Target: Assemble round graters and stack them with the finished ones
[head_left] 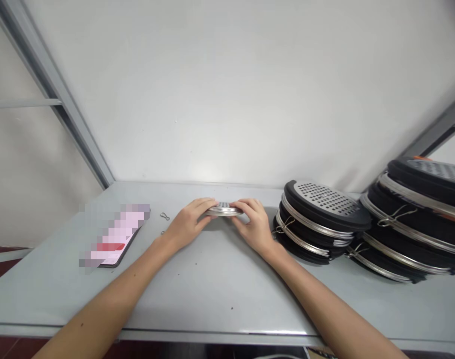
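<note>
Between my two hands is a round metal disc (224,211) with a perforated top and a shiny rim, seen nearly edge-on above the grey tabletop. My left hand (190,220) grips its left edge, fingers on top and thumb below. On the opposite edge, my right hand (254,223) pinches it in the same way. The fingers cover both sides of the disc. A small bent wire clip (164,216) lies on the table left of my left hand, and a second small metal piece (162,233) shows partly beside my wrist.
At right stands a stack of round black-and-metal pieces (325,204) topped by a perforated plate, with wire clips at its side. A taller similar stack (425,219) is beyond it. A phone (118,239) lies at left. A white wall (227,99) rises behind the table (197,299).
</note>
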Demonstrator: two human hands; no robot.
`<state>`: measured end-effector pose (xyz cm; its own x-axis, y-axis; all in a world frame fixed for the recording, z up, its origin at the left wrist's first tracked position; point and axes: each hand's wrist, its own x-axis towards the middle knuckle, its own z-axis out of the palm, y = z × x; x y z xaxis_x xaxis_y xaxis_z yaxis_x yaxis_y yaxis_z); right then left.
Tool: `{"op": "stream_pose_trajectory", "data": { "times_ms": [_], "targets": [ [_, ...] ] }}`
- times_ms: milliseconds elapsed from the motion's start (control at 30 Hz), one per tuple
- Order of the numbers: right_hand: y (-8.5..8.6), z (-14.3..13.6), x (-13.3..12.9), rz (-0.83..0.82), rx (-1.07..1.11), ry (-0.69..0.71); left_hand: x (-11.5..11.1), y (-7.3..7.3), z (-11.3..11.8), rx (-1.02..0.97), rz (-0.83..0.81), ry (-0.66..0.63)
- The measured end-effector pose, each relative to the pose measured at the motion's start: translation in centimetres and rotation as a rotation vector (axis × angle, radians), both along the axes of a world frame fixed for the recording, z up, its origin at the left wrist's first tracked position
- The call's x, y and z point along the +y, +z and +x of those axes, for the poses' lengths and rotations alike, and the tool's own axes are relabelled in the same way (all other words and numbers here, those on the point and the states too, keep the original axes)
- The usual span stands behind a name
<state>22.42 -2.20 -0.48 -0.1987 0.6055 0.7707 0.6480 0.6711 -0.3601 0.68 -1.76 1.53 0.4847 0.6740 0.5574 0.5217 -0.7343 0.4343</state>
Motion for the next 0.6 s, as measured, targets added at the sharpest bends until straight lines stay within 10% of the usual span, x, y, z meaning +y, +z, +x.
{"op": "stream_pose_trajectory", "data": {
  "times_ms": [200, 600],
  "targets": [
    [-0.7, 0.2, 1.3, -0.249, 0.205, -0.072, 0.3, 0.5, -0.3, -0.233, -0.213, 0.013],
    [0.2, 0.2, 1.7, -0.686, 0.621, 0.272, 1.9, -0.3, -0.7, -0.663, -0.467, -0.056]
  ]
}}
